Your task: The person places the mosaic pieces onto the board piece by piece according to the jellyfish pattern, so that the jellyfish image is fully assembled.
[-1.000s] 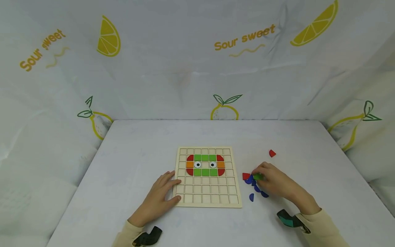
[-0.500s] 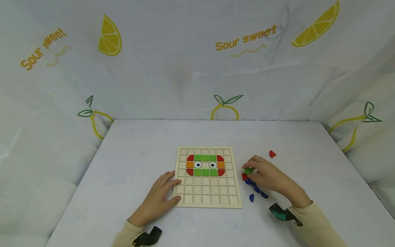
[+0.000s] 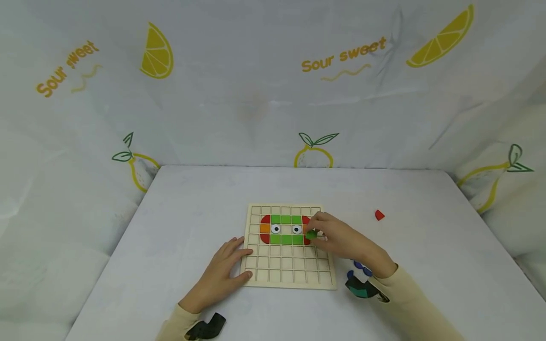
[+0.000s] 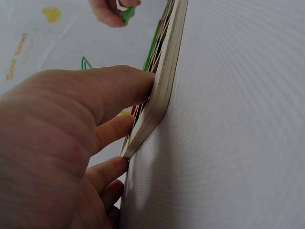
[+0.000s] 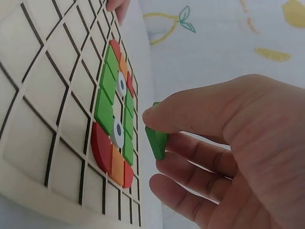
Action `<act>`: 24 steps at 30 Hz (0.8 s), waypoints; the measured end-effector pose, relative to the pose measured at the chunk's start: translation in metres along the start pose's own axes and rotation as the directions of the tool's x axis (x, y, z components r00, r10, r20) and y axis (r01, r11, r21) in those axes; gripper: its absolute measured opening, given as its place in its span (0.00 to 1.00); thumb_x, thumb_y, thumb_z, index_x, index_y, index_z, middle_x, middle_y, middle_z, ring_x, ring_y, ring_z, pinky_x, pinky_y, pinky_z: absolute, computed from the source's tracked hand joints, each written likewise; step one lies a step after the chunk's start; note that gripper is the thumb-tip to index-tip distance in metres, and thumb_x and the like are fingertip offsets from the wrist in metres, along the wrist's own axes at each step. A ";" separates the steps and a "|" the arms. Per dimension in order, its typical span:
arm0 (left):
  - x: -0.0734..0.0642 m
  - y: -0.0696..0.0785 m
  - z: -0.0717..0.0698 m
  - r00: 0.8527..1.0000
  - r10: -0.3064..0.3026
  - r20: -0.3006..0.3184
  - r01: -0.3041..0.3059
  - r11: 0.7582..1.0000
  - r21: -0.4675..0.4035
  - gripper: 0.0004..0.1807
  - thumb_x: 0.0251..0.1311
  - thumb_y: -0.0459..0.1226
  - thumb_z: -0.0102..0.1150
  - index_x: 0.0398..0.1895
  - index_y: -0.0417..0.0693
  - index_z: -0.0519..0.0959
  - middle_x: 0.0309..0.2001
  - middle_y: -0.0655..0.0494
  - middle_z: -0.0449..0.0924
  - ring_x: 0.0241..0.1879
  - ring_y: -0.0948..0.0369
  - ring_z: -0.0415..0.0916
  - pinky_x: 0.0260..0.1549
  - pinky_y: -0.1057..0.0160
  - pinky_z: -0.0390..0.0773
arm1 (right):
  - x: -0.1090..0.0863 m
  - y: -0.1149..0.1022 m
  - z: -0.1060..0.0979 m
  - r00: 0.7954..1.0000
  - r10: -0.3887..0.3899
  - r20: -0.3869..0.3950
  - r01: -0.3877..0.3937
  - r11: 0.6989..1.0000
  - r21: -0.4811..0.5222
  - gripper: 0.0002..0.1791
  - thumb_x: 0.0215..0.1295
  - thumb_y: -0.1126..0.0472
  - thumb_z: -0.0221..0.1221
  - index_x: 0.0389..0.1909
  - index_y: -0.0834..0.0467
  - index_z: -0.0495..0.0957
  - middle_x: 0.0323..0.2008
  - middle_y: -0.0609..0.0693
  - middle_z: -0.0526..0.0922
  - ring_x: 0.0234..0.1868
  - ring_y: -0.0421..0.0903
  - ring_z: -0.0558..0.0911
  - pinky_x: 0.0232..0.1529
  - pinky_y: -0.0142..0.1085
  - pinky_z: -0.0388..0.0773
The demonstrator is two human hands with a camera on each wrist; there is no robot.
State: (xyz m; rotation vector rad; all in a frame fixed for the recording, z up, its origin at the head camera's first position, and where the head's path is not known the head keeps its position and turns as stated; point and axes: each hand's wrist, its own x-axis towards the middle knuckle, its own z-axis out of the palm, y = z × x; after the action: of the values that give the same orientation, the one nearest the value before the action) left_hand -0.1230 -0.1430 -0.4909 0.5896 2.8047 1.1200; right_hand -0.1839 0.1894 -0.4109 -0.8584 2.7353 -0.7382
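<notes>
My left hand (image 3: 217, 274) rests on the left edge of a wooden grid board (image 3: 286, 275), fingers spread; in the left wrist view the thumb (image 4: 138, 86) touches the board's edge. My right hand (image 3: 345, 239) pinches a green tile (image 5: 157, 138) between thumb and fingers. It hovers over the right part of the board, apart from it in the right wrist view. On the grid lies a pattern of green tiles (image 5: 104, 106), rounded red corner pieces (image 5: 101, 147), orange tiles (image 5: 116, 164) and two round eye pieces (image 3: 276, 229). The middle cell between the eyes is bare.
Several blue rounded pieces (image 3: 367, 272) lie right of the board, partly hidden by my right forearm. A red wedge-shaped piece (image 3: 379, 215) sits farther back on the right. The white table (image 3: 204, 199) meets a printed cloth backdrop (image 3: 239, 94) behind.
My right hand has carried the green tile leftward from the loose pieces to above the board's right side. My left hand stays at the board's left edge.
</notes>
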 end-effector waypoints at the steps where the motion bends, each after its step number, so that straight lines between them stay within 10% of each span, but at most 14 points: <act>1: 0.000 0.000 0.000 1.000 0.001 0.001 -0.001 1.000 0.001 0.26 0.60 0.41 0.69 0.63 0.52 0.77 0.77 0.49 0.62 0.79 0.43 0.52 0.73 0.33 0.56 | 0.003 -0.002 0.002 1.000 -0.018 0.004 0.018 1.000 -0.003 0.14 0.64 0.65 0.66 0.50 0.57 0.84 0.46 0.47 0.78 0.44 0.45 0.77 0.42 0.33 0.80; 24: 0.002 -0.001 -0.001 0.998 -0.040 0.047 0.039 0.999 0.015 0.27 0.62 0.43 0.68 0.65 0.54 0.76 0.79 0.52 0.58 0.81 0.48 0.48 0.76 0.38 0.53 | 0.032 -0.024 0.041 0.990 -0.119 0.076 0.120 0.993 -0.015 0.12 0.64 0.66 0.65 0.47 0.54 0.86 0.47 0.44 0.80 0.48 0.41 0.79 0.47 0.33 0.81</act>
State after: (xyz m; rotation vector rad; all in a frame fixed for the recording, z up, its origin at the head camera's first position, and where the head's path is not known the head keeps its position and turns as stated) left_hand -0.1250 -0.1438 -0.4908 0.5521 2.7742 1.0660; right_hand -0.1857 0.1381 -0.4346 -1.0405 2.6482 -0.6868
